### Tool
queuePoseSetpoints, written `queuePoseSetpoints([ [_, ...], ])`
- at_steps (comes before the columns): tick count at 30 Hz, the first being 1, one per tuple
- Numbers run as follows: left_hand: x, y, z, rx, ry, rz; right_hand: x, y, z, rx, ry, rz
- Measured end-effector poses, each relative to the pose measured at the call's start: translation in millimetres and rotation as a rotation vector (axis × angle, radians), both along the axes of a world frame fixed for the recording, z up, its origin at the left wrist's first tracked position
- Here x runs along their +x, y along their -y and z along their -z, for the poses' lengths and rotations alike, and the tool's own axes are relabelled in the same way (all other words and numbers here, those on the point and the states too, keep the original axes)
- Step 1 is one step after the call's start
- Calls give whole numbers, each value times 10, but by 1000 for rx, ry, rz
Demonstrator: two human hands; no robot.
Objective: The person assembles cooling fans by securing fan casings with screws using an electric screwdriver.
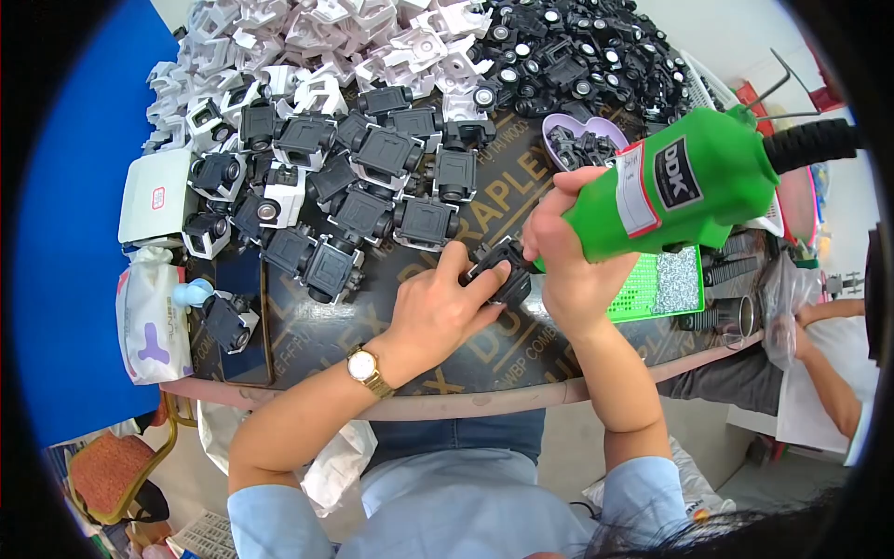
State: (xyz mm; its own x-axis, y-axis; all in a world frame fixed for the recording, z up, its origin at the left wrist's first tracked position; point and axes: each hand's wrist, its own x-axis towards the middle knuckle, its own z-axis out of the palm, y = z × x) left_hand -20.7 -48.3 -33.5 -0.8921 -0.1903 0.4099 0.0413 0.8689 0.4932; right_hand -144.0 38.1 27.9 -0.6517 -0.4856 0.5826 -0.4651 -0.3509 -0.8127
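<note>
My left hand (438, 303), with a gold watch on the wrist, grips a small black toy car chassis (507, 287) against the dark table. My right hand (570, 244) is wrapped round the front end of a green power screwdriver (736, 182). The tool lies nearly level, its nose pointing left at the chassis; my hand hides the tip, so contact cannot be made out. Left of my hands lie several toy cars (385, 156) with black undersides facing up and white bodies below. A purple bowl (549, 123) of small black parts stands beyond the screwdriver.
White car bodies (372, 42) are heaped at the back, black wheeled chassis (577, 70) at the back right. A green tray (643, 303) holds small screws. A white box (154, 205), tissue pack (154, 321) and phone (244, 335) sit left. Another person's arm (829, 373) shows at right.
</note>
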Motion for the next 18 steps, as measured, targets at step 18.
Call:
queuePoseSetpoints([
  [18, -8, -13, -37, 35, 89, 48, -184, -176, -224, 3, 46, -504],
])
